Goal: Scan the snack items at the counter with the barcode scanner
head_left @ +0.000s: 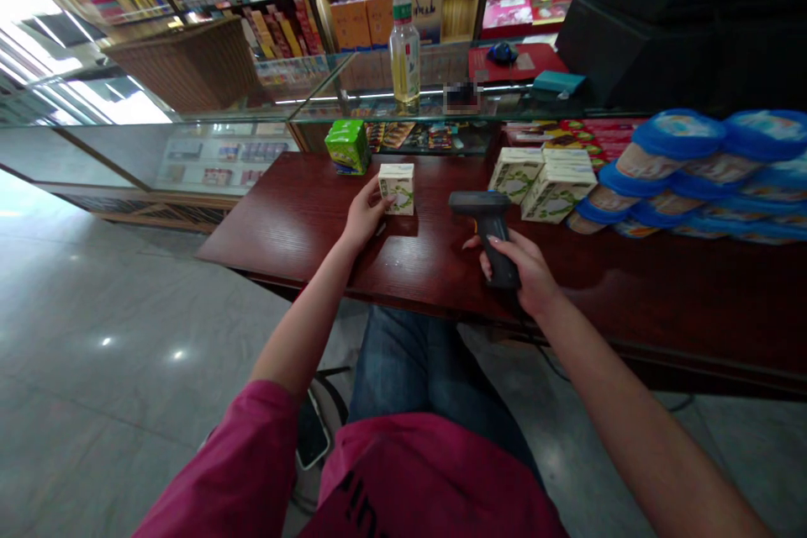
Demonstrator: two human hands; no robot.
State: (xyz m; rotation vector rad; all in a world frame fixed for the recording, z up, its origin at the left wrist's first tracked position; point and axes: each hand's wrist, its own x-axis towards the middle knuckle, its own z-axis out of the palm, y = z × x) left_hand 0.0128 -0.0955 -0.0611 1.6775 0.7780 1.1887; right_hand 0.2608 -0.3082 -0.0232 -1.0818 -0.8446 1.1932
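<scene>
My left hand grips a small white box with a green plant print by its left side, at the middle of the dark wooden counter. In my right hand is a black barcode scanner, held by its handle with the head turned left towards the box. A gap of bare counter lies between the scanner and the box. Just behind the left hand stands a bright green pack. Right of the scanner are similar white-and-green boxes, standing together.
Blue-lidded tubs are stacked at the right. On the glass display case behind stand a bottle of yellowish liquid, a computer mouse and a teal box. A phone lies low beside my legs.
</scene>
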